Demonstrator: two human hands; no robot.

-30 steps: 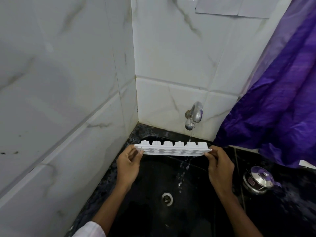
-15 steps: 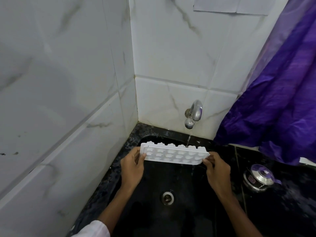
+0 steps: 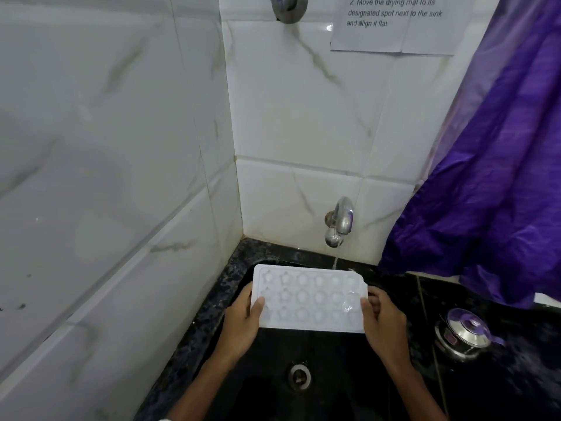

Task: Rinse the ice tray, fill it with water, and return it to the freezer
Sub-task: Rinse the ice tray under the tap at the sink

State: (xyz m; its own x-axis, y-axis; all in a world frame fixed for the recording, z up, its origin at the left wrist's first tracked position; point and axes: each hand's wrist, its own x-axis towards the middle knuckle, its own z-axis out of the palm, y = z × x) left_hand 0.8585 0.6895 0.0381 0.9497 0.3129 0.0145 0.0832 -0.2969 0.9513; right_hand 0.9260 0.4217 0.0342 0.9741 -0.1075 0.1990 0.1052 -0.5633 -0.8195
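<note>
A white ice tray (image 3: 308, 299) with rows of small moulds faces up over the black sink (image 3: 331, 375). My left hand (image 3: 241, 323) grips its left end, thumb on top. My right hand (image 3: 384, 323) grips its right end. A thin stream of water falls from the chrome tap (image 3: 340, 221) onto the tray's far right corner, where a piece of the rim is chipped. Some water lies in the moulds at the right.
White marble tiles form the wall on the left and behind. A purple curtain (image 3: 491, 189) hangs at the right. A steel pot with a lid (image 3: 464, 334) stands on the black counter right of the sink. The drain (image 3: 299, 376) lies below the tray. A paper note (image 3: 394, 22) is stuck above.
The tray has turned from edge-on, with its cups' undersides showing, to flat with its moulds facing up. Both hands stayed on its ends. The camera view tilted up.
</note>
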